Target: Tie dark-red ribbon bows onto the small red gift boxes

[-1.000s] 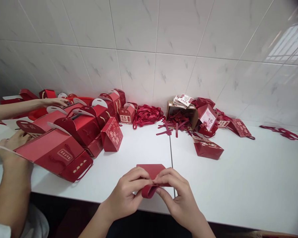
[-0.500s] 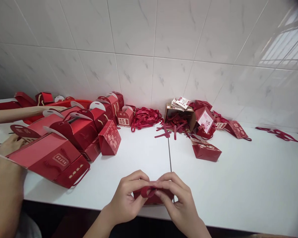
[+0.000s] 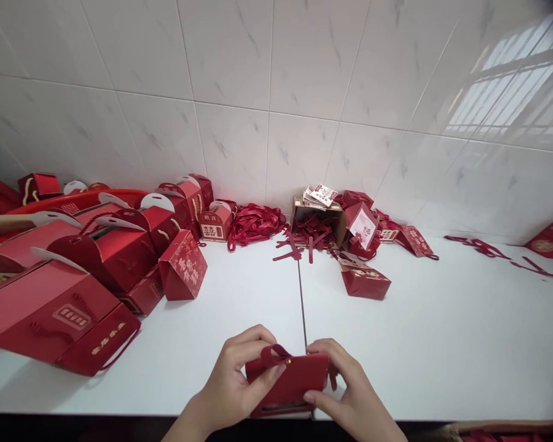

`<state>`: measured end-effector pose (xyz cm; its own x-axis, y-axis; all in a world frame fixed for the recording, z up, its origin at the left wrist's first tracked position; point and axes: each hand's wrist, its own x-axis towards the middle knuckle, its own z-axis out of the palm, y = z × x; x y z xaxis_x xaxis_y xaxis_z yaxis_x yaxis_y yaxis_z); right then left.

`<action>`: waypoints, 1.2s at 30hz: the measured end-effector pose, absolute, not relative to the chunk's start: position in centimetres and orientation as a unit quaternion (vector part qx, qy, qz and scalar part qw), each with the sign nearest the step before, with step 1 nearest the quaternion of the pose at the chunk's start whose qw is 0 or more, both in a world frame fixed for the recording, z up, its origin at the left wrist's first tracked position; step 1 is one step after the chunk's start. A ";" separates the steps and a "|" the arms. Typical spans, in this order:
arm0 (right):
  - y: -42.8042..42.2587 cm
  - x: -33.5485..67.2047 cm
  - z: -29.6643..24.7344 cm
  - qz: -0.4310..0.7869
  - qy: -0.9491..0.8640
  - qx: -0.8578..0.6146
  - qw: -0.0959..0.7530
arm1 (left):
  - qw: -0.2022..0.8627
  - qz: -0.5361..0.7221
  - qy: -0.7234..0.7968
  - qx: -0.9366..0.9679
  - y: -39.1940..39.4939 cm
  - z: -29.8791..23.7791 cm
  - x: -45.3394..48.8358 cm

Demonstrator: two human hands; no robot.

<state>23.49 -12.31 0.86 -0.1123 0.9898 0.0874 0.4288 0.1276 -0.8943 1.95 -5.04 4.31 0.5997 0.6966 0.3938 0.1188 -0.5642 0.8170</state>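
1. Head view: the left hand is curled closed, pinching a small red box by its strap loop, thumb just beside a gold stud.
2. The right hand is partly closed on the box's right end, thumb on the near face, fingers behind.
3. The box is over the near edge of the white surface; contact cannot be told.
4. Larger red boxes crowd the left; a ribbon pile lies by the wall.
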 end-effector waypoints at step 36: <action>-3.2 30.8 0.7 0.151 -0.345 -0.786 0.489 | 0.380 0.120 0.415 0.818 -5.6 -3.7 2.8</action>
<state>30.85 -3.20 0.73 0.7158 0.6910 0.1008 0.3954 -0.2822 -0.8741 2.77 -5.56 -3.67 0.6261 0.7705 -0.1193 0.5876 -0.3658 0.7218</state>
